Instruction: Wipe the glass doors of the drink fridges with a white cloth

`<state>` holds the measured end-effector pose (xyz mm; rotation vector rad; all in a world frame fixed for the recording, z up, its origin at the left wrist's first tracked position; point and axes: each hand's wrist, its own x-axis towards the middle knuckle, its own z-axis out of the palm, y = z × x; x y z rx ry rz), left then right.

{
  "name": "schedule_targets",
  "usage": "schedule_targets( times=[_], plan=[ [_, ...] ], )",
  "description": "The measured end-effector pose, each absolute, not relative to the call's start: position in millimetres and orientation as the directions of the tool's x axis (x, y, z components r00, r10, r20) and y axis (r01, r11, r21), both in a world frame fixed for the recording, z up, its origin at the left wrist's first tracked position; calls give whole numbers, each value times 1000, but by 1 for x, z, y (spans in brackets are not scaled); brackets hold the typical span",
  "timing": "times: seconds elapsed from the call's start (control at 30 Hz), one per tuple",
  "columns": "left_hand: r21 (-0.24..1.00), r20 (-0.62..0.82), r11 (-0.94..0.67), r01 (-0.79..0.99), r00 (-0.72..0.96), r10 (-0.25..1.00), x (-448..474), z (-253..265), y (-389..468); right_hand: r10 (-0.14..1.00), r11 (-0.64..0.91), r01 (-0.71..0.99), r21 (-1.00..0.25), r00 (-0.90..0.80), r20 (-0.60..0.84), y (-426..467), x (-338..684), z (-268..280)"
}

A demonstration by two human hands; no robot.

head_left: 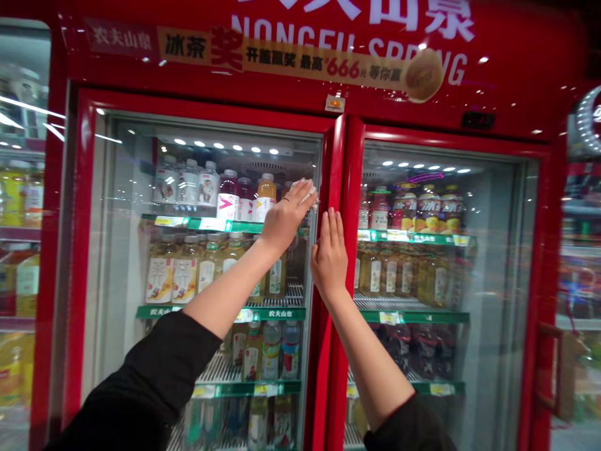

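My left hand (pixel 287 216) presses a crumpled white cloth (pixel 307 191) against the left glass door (pixel 126 263), near its upper right corner. The fingers lie over the cloth and hide part of it. Just to the right and a little lower, my right hand (pixel 330 254) rests with straight fingers on the red door frame (pixel 335 169), where the two doors meet. Nothing shows in that hand. Behind the glass stand rows of bottled drinks (pixel 228 194), some of them hidden by my left forearm.
The right glass door (pixel 498 263) also has shelves of bottles behind it, and a handle (pixel 556 369) is at its right edge. Above the doors runs a red sign panel (pixel 282 81) with a small orange-lit switch (pixel 335 103). Another drinks cooler (pixel 23 232) stands at left.
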<state>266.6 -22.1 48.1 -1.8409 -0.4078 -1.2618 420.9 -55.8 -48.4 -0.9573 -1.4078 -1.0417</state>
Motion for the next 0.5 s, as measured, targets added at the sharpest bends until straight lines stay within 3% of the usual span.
schedule_targets(
  times=[0.2,0.33,0.43,0.5],
  plan=[
    [-633,763,-502,589,585,-274,273,53,-20,-44,372,926,65,-52,998,-53,421,-50],
    [-564,816,-534,630,524,-243,271,74,-18,-87,371,925,74,-45,995,-52,423,-51],
    [-492,866,-557,669,442,-234,269,61,-17,-104,366,927,88,-54,993,-52,424,-53],
    [-509,857,-554,659,448,-254,268,43,-18,-126,365,924,114,-72,989,-52,424,-55]
  ],
)
